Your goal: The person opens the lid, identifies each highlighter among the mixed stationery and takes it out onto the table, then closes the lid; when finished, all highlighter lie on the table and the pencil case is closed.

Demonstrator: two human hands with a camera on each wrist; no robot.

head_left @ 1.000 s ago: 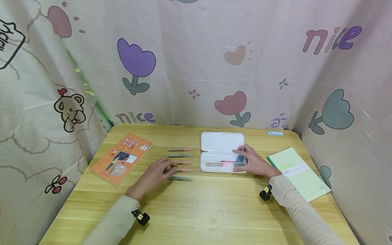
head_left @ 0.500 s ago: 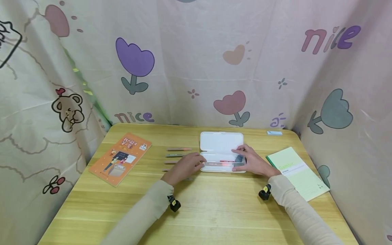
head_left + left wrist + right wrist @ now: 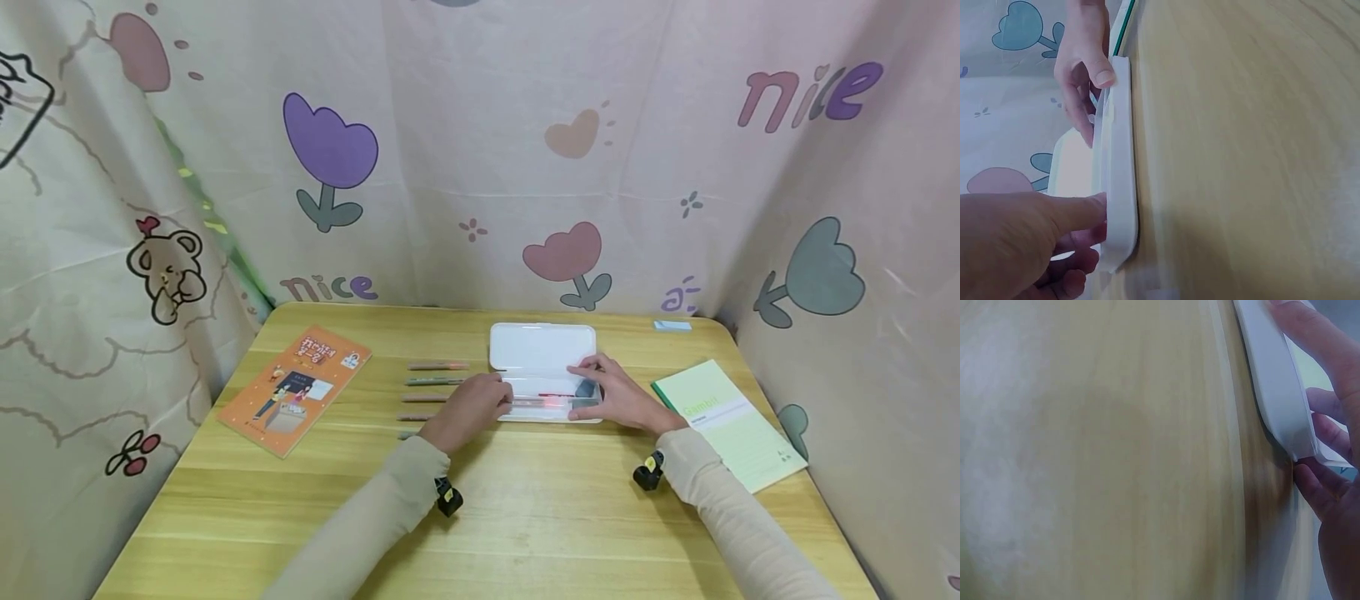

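The white pencil case (image 3: 543,346) lies with its lid folded back on the table. In the tray is a pen (image 3: 551,402) with a pinkish band, along with something red and a dark grey piece. My left hand (image 3: 469,410) is at the tray's left end, its thumb and curled fingers pinching the pen's left end; the fingertips are partly hidden by the case wall in the left wrist view. My right hand (image 3: 622,394) grips the tray's right end, thumb at the front and fingers toward the hinge. Left of the case, several pens (image 3: 438,366) lie in rows, partly covered by my left hand.
An orange booklet (image 3: 296,390) lies on the left of the wooden table (image 3: 540,517). A pale green notebook (image 3: 731,427) is on the right, below a small light blue item (image 3: 672,326) at the back edge. Printed curtains hang behind and beside the table.
My left hand has moved right, from above the loose pens to the left end of the pencil case, and its fingers have reached into the tray. The right hand has stayed put.
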